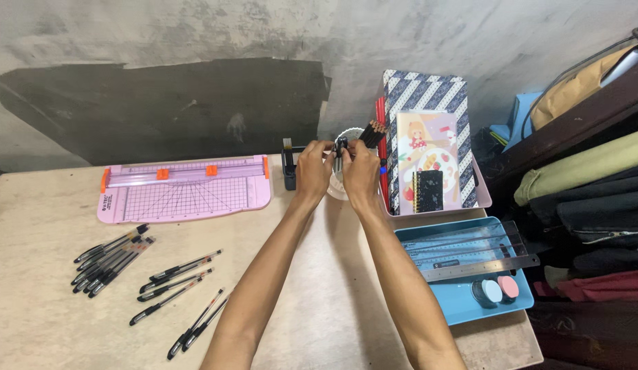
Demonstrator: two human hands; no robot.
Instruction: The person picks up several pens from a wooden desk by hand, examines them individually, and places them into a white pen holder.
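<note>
Scanning from the left of the frame: loose black pens [113, 264] lie scattered on the pale, scuffed counter [38, 205], long axes slanting up to the right. Above them sits a flat pink plastic paper trimmer [185, 188]. At centre, left hand [312, 168] and right hand [360, 171] meet over a white round cup [348, 137]; fingers of both pinch a small dark clip-like item [341, 144] between them, roughly upright, equally near each hand, details too small to tell. Dark pencils [374, 131] stand tilted in the cup. Right of that, a pink tray [483, 195] holds striped notebooks [425, 96]. Lower right, a blue tray [463, 308] carries a metal ruler [480, 267].
</note>
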